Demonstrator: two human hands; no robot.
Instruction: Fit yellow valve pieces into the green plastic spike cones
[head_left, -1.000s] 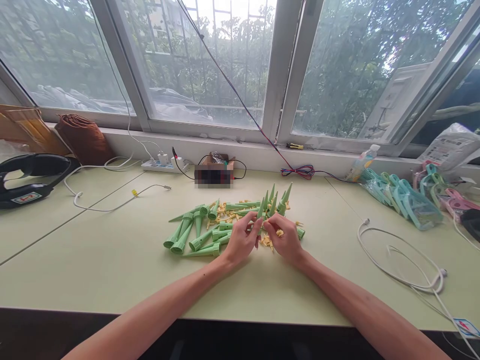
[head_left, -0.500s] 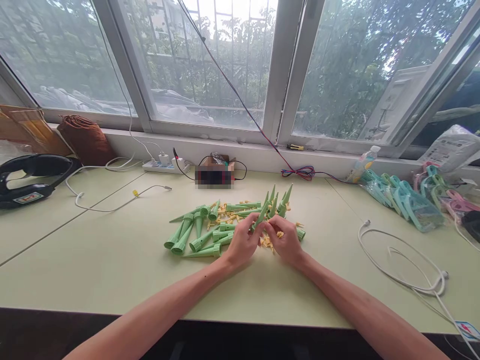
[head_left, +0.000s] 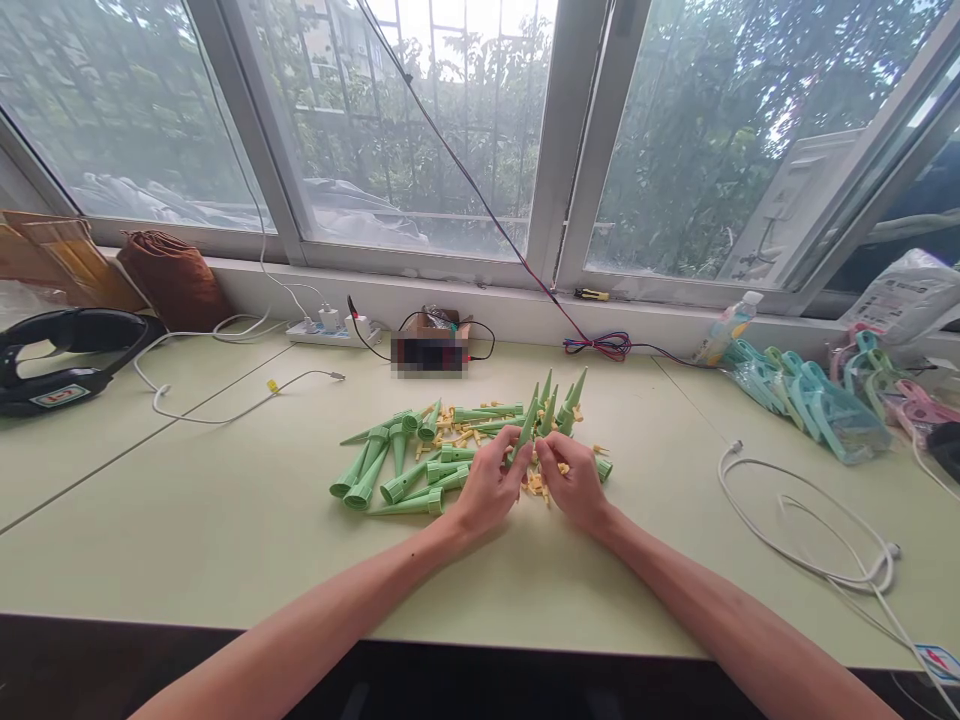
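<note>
My left hand (head_left: pixel 489 478) is closed around a green plastic watering spike (head_left: pixel 527 420), its point upward. Close beside it, my right hand (head_left: pixel 574 480) has thumb and fingers pinched together; whatever is between them is hidden. Several green spikes (head_left: pixel 409 480) lie in a pile to the left of my hands. A few more spikes (head_left: pixel 574 395) stand point-up just behind them. Small yellow plastic pieces (head_left: pixel 469 435) are scattered among the spikes, and some yellow pieces (head_left: pixel 535 487) lie under my hands.
The pale green table (head_left: pixel 247 540) bears a coiled white cable (head_left: pixel 810 570) at right and bagged plastic clips (head_left: pixel 810 400) behind it. A black headset-like object (head_left: pixel 75 350) lies at left. A power strip (head_left: pixel 330 333) and a bottle (head_left: pixel 727 328) stand along the window.
My right hand has moved slightly right, opening a small gap from my left hand. The green spike in my left hand is now more upright.
</note>
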